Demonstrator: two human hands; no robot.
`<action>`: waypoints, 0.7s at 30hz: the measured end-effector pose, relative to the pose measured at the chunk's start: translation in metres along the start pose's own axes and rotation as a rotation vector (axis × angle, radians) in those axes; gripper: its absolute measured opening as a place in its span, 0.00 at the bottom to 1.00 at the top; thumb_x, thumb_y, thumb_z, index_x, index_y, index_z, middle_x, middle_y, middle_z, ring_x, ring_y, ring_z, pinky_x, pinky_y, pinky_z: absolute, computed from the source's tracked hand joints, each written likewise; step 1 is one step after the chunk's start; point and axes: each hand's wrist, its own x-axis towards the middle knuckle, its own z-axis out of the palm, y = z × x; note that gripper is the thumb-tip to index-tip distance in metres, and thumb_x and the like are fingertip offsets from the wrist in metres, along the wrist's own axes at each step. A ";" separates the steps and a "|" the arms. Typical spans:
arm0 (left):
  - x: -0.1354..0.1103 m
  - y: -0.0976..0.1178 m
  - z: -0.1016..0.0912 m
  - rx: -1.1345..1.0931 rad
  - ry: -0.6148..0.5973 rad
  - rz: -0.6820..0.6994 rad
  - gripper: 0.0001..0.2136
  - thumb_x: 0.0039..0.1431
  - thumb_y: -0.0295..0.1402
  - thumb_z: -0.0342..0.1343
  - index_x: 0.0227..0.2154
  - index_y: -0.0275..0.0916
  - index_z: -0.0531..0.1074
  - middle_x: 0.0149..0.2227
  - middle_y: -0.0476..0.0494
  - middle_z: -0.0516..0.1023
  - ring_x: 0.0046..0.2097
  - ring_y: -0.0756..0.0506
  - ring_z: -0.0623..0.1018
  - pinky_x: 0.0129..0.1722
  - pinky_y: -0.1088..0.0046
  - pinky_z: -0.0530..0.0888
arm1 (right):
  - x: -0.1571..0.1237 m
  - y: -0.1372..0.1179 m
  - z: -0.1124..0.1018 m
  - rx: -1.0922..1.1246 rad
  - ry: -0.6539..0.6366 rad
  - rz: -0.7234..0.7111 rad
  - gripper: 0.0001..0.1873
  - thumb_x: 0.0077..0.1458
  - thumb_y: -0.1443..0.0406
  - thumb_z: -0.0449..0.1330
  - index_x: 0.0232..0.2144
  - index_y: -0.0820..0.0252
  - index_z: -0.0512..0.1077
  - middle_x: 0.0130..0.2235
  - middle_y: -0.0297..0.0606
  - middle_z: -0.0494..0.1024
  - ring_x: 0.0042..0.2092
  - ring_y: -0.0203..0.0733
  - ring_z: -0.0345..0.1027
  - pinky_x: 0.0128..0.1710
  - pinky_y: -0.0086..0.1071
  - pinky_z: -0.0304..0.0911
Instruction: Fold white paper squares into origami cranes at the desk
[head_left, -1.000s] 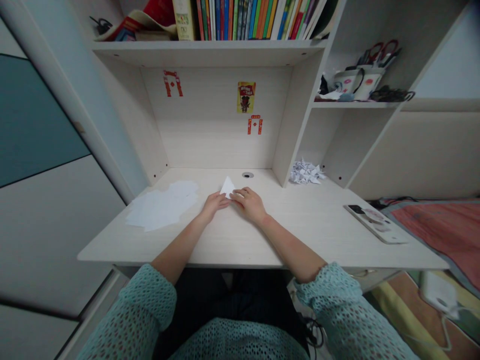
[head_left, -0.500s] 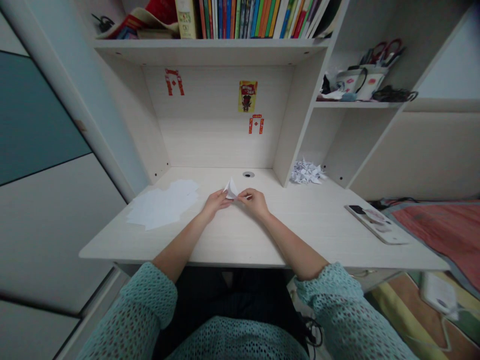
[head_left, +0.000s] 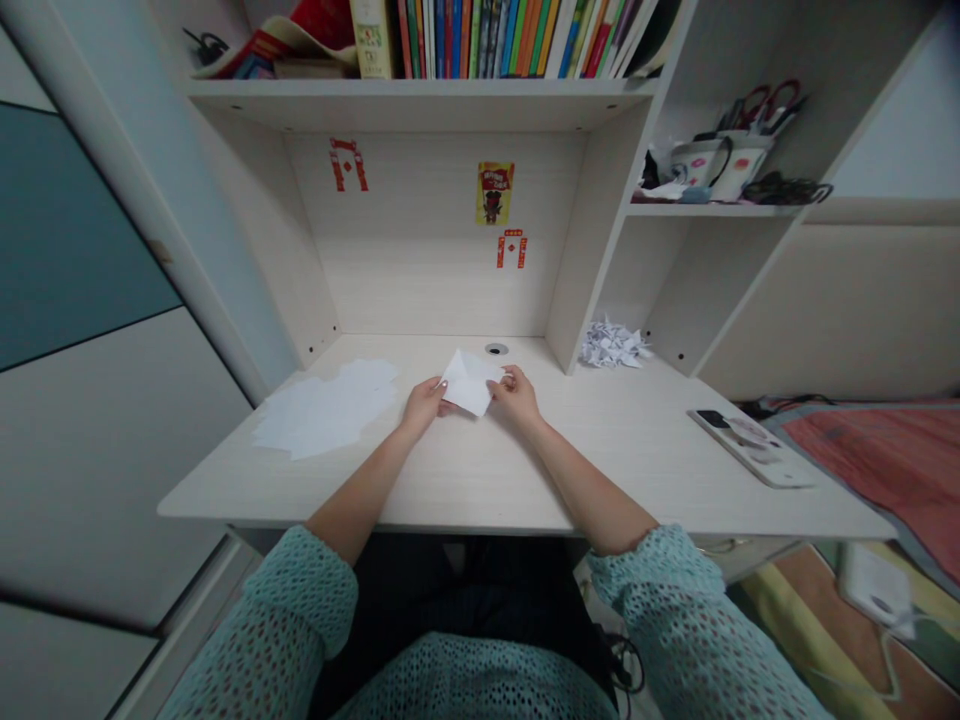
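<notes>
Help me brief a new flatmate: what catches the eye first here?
A folded white paper sheet sits between the left hand and right hand at the middle of the pale desk. Above, colourful books fill the shelf, and a heap of small folded paper lies at the desk's back right.

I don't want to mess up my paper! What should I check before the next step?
1. Both hands on the paper: the left hand and right hand each grip a side of the folded white paper. Ok.
2. Sharp creases: too small to see. Cannot tell.
3. No rips in the paper: too small to see. Cannot tell.
4. Spare paper nearby: the white sheets lie on the desk, left of the left hand and not touching it. Ok.
5. Hands away from the small paper pile: it sits far right of both hands. Ok.
</notes>
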 end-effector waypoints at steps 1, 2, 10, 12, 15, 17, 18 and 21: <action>0.000 0.000 -0.001 0.003 0.005 0.010 0.15 0.49 0.42 0.57 0.36 0.35 0.73 0.26 0.41 0.78 0.23 0.48 0.76 0.19 0.78 0.65 | -0.001 -0.002 -0.001 -0.008 0.033 -0.039 0.29 0.46 0.58 0.56 0.51 0.56 0.57 0.35 0.35 0.71 0.26 0.35 0.66 0.27 0.28 0.61; 0.001 -0.001 -0.002 0.009 0.007 0.018 0.15 0.49 0.43 0.57 0.35 0.35 0.73 0.25 0.42 0.77 0.22 0.48 0.75 0.18 0.78 0.64 | -0.003 -0.005 -0.002 -0.033 0.039 -0.080 0.33 0.45 0.60 0.57 0.54 0.55 0.54 0.40 0.38 0.72 0.27 0.34 0.66 0.26 0.28 0.61; 0.001 0.002 -0.005 0.092 0.033 0.096 0.17 0.52 0.46 0.53 0.26 0.35 0.71 0.18 0.48 0.72 0.19 0.51 0.69 0.18 0.79 0.61 | -0.010 -0.016 -0.008 -0.096 -0.313 -0.163 0.22 0.43 0.60 0.64 0.43 0.59 0.73 0.43 0.42 0.75 0.34 0.38 0.68 0.30 0.29 0.62; 0.002 0.003 -0.006 0.124 0.040 0.103 0.17 0.53 0.47 0.51 0.23 0.35 0.69 0.16 0.50 0.69 0.18 0.52 0.67 0.18 0.78 0.61 | -0.010 -0.015 -0.010 -0.040 -0.359 -0.120 0.32 0.36 0.60 0.69 0.47 0.59 0.71 0.43 0.43 0.76 0.31 0.37 0.67 0.29 0.29 0.63; 0.004 0.003 -0.009 0.127 0.038 0.107 0.18 0.53 0.47 0.51 0.21 0.36 0.66 0.14 0.52 0.65 0.17 0.53 0.64 0.18 0.78 0.60 | -0.008 -0.014 -0.014 0.043 -0.413 -0.116 0.38 0.31 0.61 0.71 0.49 0.58 0.70 0.40 0.42 0.77 0.33 0.38 0.69 0.32 0.31 0.65; 0.006 0.001 -0.011 0.113 0.035 0.094 0.18 0.52 0.48 0.52 0.21 0.37 0.66 0.13 0.54 0.63 0.16 0.54 0.62 0.18 0.78 0.58 | -0.007 -0.013 -0.016 0.081 -0.423 -0.110 0.39 0.29 0.62 0.72 0.49 0.58 0.69 0.37 0.41 0.77 0.33 0.39 0.70 0.33 0.31 0.65; 0.007 0.000 -0.012 0.105 0.035 0.083 0.18 0.52 0.48 0.52 0.21 0.37 0.66 0.13 0.54 0.62 0.16 0.54 0.61 0.17 0.78 0.57 | -0.006 -0.013 -0.017 0.090 -0.414 -0.102 0.39 0.29 0.61 0.72 0.49 0.59 0.70 0.36 0.41 0.78 0.33 0.39 0.70 0.33 0.31 0.65; 0.007 -0.001 -0.011 0.091 0.019 0.051 0.19 0.50 0.49 0.52 0.20 0.37 0.65 0.13 0.54 0.62 0.16 0.54 0.61 0.17 0.78 0.57 | -0.005 -0.013 -0.017 0.060 -0.307 -0.073 0.31 0.32 0.58 0.70 0.43 0.63 0.74 0.32 0.40 0.78 0.28 0.36 0.67 0.28 0.29 0.62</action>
